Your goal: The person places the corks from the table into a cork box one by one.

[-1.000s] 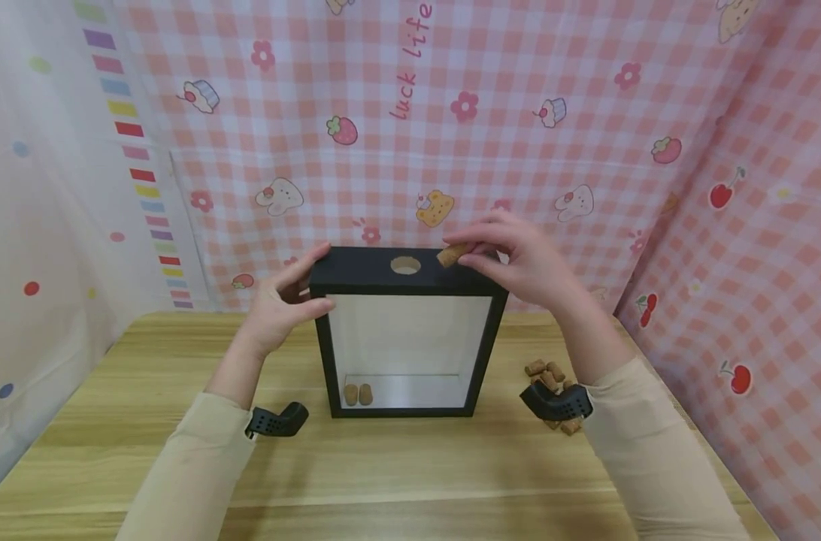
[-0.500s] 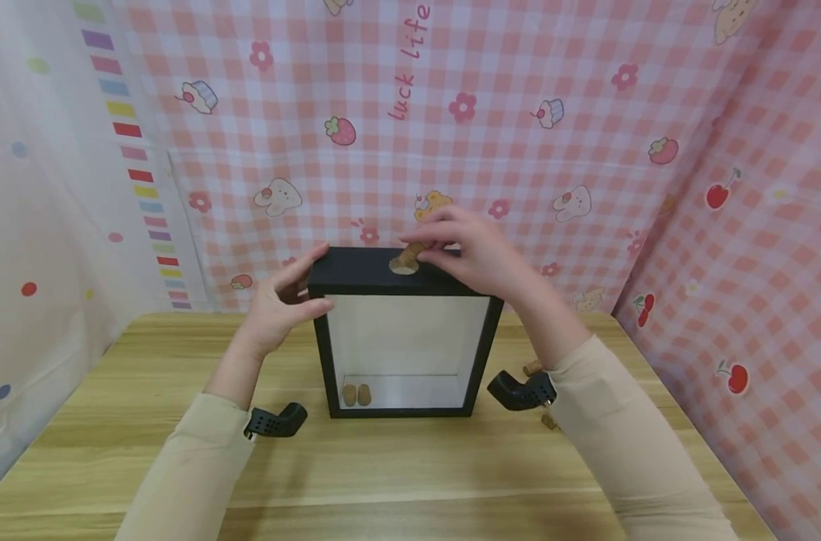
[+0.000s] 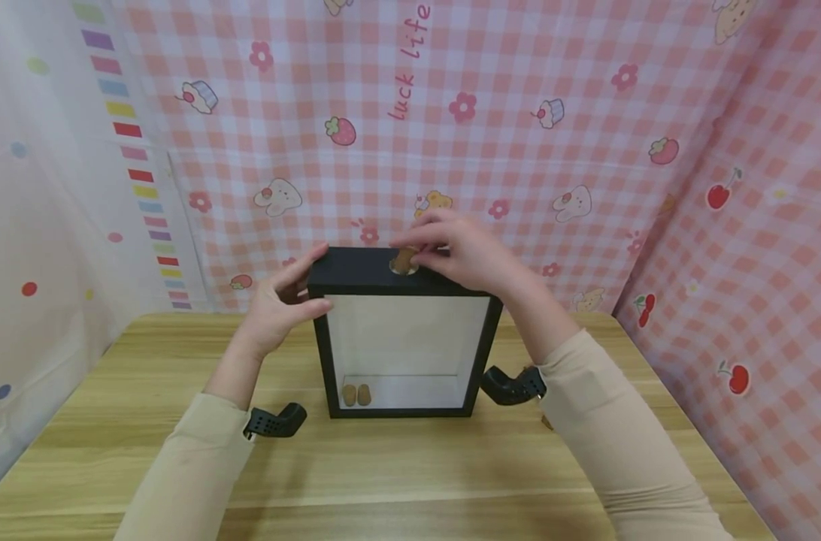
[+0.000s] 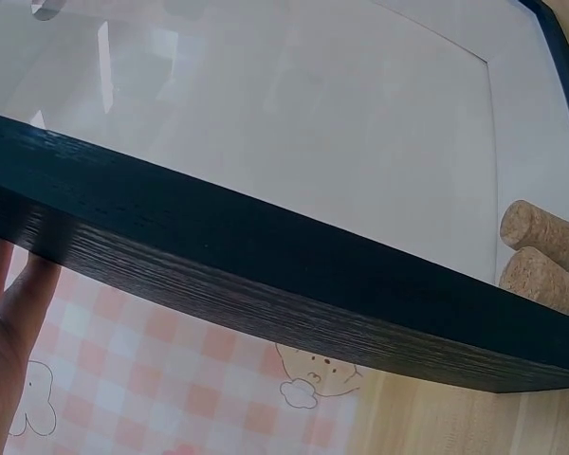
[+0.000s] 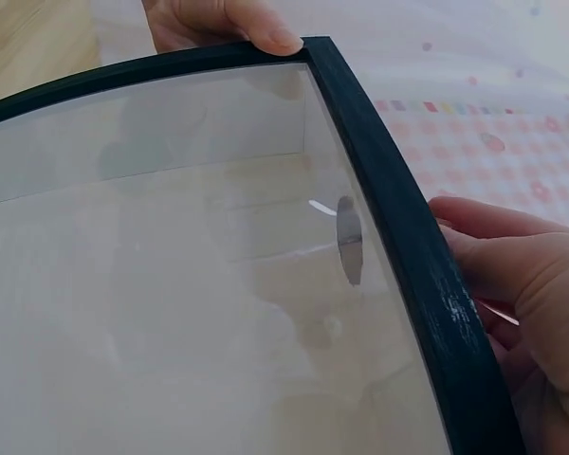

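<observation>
A black shadow box frame (image 3: 363, 289) with a clear front and white inside stands upright on the table. My left hand (image 3: 275, 312) grips its upper left corner, thumb on the front and fingers over the top and side. Above the round hole in the frame's top, my right hand (image 3: 461, 252) pinches a wine cork (image 3: 404, 261) tilted into the opening. Two corks (image 4: 542, 261) stand side by side inside at the bottom left corner. From the right wrist, the right hand (image 5: 522, 294) shows behind the frame's black edge, which hides the cork there.
Part of a cork (image 3: 547, 422) peeks out below the right sleeve, which covers the loose pile on the right. The wooden table (image 3: 397, 473) spreads around the frame. A pink checked cloth (image 3: 383, 165) hangs close behind it.
My right hand has moved left and slightly down, bringing its cork from the frame's top right to the hole. The left hand has stayed at its corner.
</observation>
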`<state>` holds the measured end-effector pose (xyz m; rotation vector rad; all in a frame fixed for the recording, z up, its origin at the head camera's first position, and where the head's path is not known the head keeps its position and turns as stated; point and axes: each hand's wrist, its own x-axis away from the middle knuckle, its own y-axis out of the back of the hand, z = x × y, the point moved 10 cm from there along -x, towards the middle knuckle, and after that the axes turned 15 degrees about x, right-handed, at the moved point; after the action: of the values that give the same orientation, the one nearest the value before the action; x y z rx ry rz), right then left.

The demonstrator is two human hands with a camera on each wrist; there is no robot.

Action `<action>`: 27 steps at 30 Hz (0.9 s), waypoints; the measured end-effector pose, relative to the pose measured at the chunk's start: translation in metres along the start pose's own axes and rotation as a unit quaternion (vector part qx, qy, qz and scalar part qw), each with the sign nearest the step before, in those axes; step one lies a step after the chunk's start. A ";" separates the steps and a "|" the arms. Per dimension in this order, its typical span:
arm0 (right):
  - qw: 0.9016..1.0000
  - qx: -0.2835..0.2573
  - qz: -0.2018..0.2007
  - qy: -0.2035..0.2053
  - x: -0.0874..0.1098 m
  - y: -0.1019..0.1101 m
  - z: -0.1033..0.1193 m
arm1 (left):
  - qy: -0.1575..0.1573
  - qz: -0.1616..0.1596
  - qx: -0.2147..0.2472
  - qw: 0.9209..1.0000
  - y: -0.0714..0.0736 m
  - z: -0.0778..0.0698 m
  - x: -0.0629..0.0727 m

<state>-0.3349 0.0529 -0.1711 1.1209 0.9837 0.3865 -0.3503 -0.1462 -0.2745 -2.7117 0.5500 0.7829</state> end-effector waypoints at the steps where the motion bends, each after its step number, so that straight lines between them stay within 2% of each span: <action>1: 1.000 -0.005 0.000 0.000 0.001 0.000 0.000 | 0.000 0.001 0.001 1.000 0.000 0.000 0.000; 8: 0.999 -0.033 -0.020 0.003 0.010 0.012 0.000 | -0.001 0.003 -0.001 1.000 0.000 -0.001 0.000; 14: 0.996 -0.060 -0.068 0.017 0.027 0.033 -0.002 | -0.004 0.004 0.002 1.000 -0.001 -0.002 0.000; 18: 0.992 -0.073 -0.102 0.010 0.045 0.047 -0.007 | -0.003 0.002 0.002 1.000 -0.001 -0.001 0.001; 27: 0.986 -0.102 -0.129 -0.032 0.097 0.059 -0.029 | -0.003 0.000 0.004 1.000 0.000 0.000 0.000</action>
<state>-0.2942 0.1629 -0.1662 0.8043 0.9942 0.2350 -0.3500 -0.1459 -0.2742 -2.7009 0.5513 0.7861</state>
